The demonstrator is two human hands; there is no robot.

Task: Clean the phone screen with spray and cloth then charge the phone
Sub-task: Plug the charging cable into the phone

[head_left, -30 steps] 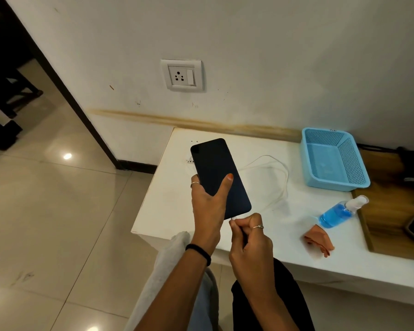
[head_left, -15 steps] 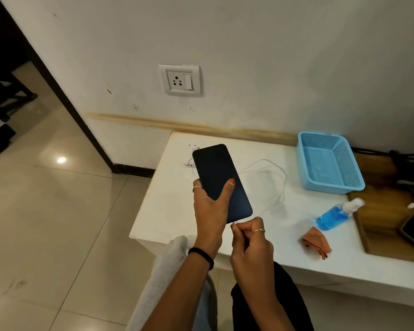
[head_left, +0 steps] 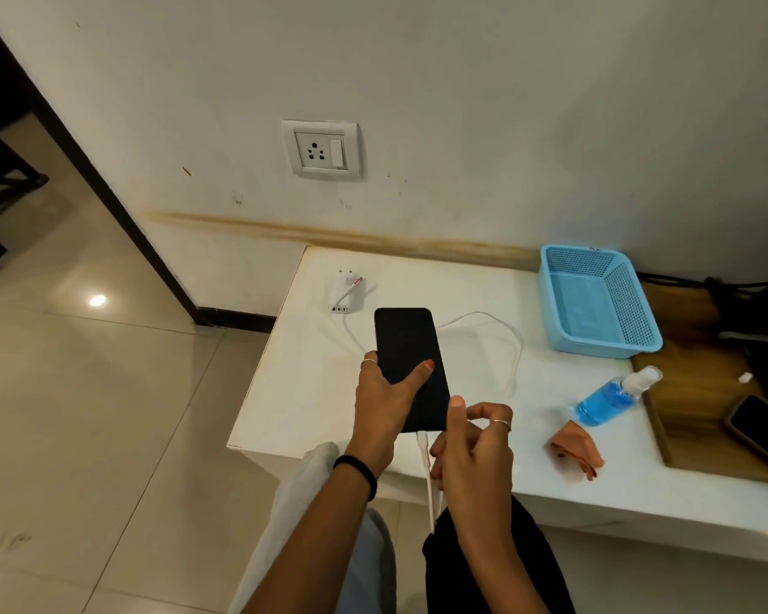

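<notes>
Over your white worktop (head_left: 311, 392), your left hand (head_left: 382, 405) clamps the dark-screened phone (head_left: 411, 370); your right hand (head_left: 475, 440), fingers loosely apart, sits beside its plugged-in white cable (head_left: 425, 463).

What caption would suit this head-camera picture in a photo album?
Left hand holds a dark phone with a white cable at its bottom edge; right hand open beside it.

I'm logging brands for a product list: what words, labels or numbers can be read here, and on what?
No text can be read.
Blue basket: a small dark mark on the back rim, too small to read.
Spray bottle: no label shows.
Phone: screen dark, blank.
</notes>
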